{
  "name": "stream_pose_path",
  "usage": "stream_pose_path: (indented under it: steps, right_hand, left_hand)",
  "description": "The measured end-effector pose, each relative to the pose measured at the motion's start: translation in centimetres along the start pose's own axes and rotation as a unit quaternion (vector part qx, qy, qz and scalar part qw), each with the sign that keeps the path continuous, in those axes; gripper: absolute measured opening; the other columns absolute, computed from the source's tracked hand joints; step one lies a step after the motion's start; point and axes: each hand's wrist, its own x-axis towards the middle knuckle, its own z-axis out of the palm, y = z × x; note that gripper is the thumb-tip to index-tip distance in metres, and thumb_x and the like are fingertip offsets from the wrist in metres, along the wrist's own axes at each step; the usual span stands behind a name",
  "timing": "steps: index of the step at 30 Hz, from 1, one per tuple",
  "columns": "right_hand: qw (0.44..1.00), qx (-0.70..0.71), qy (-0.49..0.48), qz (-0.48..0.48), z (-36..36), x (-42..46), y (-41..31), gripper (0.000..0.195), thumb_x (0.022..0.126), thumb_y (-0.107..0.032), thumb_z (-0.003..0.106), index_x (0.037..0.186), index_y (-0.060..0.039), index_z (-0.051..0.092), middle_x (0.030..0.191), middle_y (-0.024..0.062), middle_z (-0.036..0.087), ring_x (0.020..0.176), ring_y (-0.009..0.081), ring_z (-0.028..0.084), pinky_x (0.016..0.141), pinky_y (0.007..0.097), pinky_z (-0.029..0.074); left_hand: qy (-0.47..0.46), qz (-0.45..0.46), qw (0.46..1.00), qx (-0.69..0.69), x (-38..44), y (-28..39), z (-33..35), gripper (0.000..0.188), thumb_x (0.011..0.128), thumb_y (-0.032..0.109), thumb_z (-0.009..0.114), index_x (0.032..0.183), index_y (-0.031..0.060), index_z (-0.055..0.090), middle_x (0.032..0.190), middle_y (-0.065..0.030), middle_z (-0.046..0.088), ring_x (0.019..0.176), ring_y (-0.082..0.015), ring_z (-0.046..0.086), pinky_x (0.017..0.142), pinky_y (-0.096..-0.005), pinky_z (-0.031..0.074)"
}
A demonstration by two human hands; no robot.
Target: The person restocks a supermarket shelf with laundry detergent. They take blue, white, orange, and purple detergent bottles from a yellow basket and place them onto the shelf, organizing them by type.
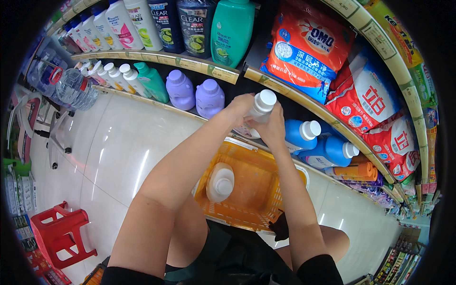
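Note:
My left hand (241,111) and my right hand (271,125) are closed around a pale bottle with a white screw cap (265,100), at the bottom shelf. Much of its body is hidden by my fingers. Below my arms an orange plastic basket (254,178) rests on the floor, with a whitish bottle with a white cap (221,183) inside at its left. Two purple bottles (210,99) stand on the shelf left of my hands; blue bottles with white caps (301,134) are to the right. Another pale container shows partly beneath my hands.
Shampoo bottles (195,30) and bags of laundry powder (310,50) fill the shelf above, behind a price-tag rail (192,66). A red plastic stool (62,233) stands at lower left. Large water bottles (76,87) and a wheeled chair base (57,137) are at the far left.

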Motion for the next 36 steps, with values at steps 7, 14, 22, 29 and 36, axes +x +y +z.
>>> stream_pose_path:
  steps: [7, 14, 22, 29, 36]
  right_hand:
    - [0.996, 0.006, 0.001, 0.087, 0.2, 1.2, -0.2, 0.082, 0.049, -0.012, 0.090, 0.116, -0.0038, 0.043, 0.116, 0.0202, 0.053, 0.111, 0.0416, 0.052, 0.091, 0.0477, 0.046]
    - [0.999, -0.033, 0.008, 0.041, 0.1, 4.3, 1.5, 0.093, 0.048, -0.025, 0.090, 0.125, 0.0001, 0.045, 0.124, 0.0232, 0.054, 0.117, 0.0400, 0.049, 0.098, 0.0420, 0.042]
    - [0.980, -0.173, -0.090, 0.027, 1.3, 9.2, 5.0, 0.065, 0.067, -0.040, 0.079, 0.122, -0.0109, 0.058, 0.126, 0.0126, 0.057, 0.118, 0.0299, 0.052, 0.100, 0.0373, 0.039]
    - [0.979, -0.150, -0.105, 0.090, 1.8, 10.1, 6.2, 0.067, 0.071, -0.046, 0.075, 0.125, -0.0115, 0.056, 0.129, 0.0132, 0.055, 0.122, 0.0280, 0.049, 0.102, 0.0373, 0.036]
    - [0.994, 0.055, 0.080, 0.043, 0.3, -1.4, 4.7, 0.030, 0.079, -0.011, 0.068, 0.107, -0.0022, 0.060, 0.095, 0.0166, 0.067, 0.084, 0.0261, 0.068, 0.073, 0.0333, 0.052]
  left_hand:
    - [-0.015, 0.010, 0.998, 0.062, -1.4, 1.2, -0.2, 0.051, 0.094, 0.030, 0.044, 0.143, 0.0173, 0.037, 0.141, -0.0085, 0.038, 0.126, -0.0272, 0.037, 0.102, -0.0427, 0.032]
    - [-0.089, 0.056, 0.993, -0.046, 0.1, 0.3, -0.6, 0.053, 0.095, 0.029, 0.045, 0.144, 0.0151, 0.033, 0.142, -0.0101, 0.037, 0.130, -0.0298, 0.033, 0.106, -0.0418, 0.028]
    - [-0.047, 0.041, 0.997, -0.044, -0.1, 1.2, 0.2, 0.055, 0.097, 0.032, 0.044, 0.146, 0.0101, 0.029, 0.147, -0.0254, 0.023, 0.135, -0.0347, 0.028, 0.111, -0.0419, 0.025]
    - [-0.002, 0.011, 0.999, 0.039, -0.8, 0.8, -1.1, 0.053, 0.097, 0.032, 0.043, 0.142, 0.0061, 0.036, 0.141, -0.0232, 0.038, 0.127, -0.0328, 0.041, 0.107, -0.0391, 0.033]
    - [-0.043, 0.009, 0.979, 0.201, -4.2, -1.5, -2.9, 0.051, 0.091, 0.026, 0.047, 0.137, 0.0025, 0.043, 0.134, -0.0199, 0.047, 0.116, -0.0294, 0.052, 0.097, -0.0365, 0.043]
